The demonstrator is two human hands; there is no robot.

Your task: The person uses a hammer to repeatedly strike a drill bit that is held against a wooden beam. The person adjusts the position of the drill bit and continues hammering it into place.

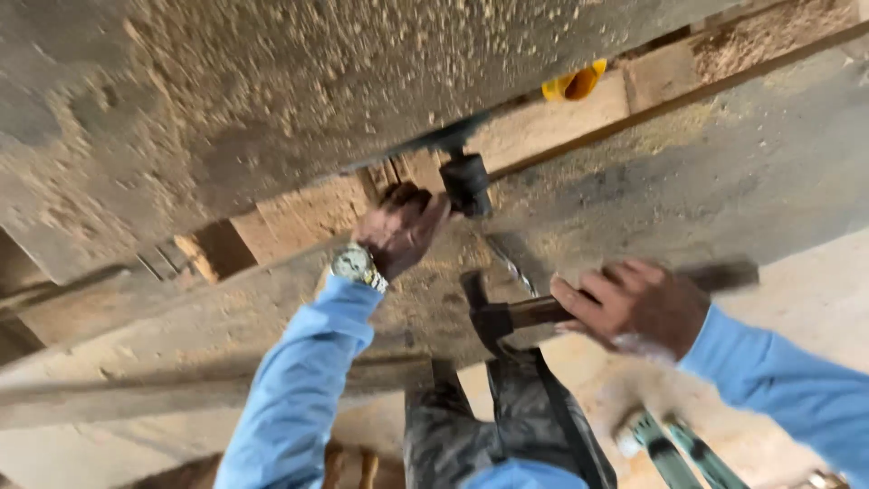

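Note:
My left hand [403, 226], with a silver wristwatch [355, 263] and a blue sleeve, grips something dark under the edge of a sawdust-covered machine table [272, 100], next to a black knob [465, 182]. My right hand [638, 303] is closed around the wooden handle of a claw hammer [493, 317], whose dark head points left, just below the left hand. A thin metal rod [509, 263] lies between the two hands. The picture is blurred by motion.
A second sawdust-covered surface [724, 163] runs at the right, with wooden boards [561, 122] and a yellow object [574, 83] in the gap behind. My dark trousers [507, 426] show below. Green-handled tools [674, 448] lie on the pale floor at the lower right.

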